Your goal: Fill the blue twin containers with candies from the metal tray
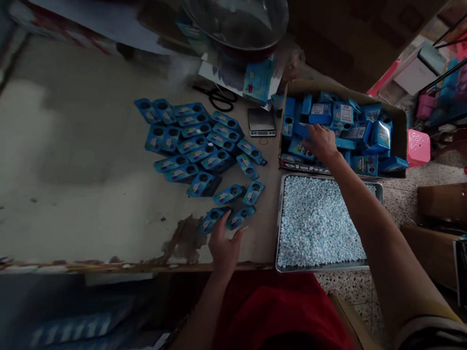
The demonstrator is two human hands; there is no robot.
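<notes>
Several small blue printed boxes [201,182] stand grouped on the worktop, dark round openings in their tops. At the near end of the group, my left hand [224,246] has its thumb and fingers apart. Its fingertips are at the edge of one blue box [211,220], and another box [240,216] is just beyond the thumb. My right hand [322,142] reaches into a cardboard carton [347,91] full of blue boxes. Its fingers are bent onto one blue box [302,129] at the carton's left side; the fingertips are partly hidden.
Below the carton lies a metal tray [280,221] of small pale blue and white pellets [322,224], under my right forearm. Black-handled scissors [223,98], a small digital scale [262,121] and a large clear bowl [236,15] are at the back. The worktop's front edge [131,266] is chipped.
</notes>
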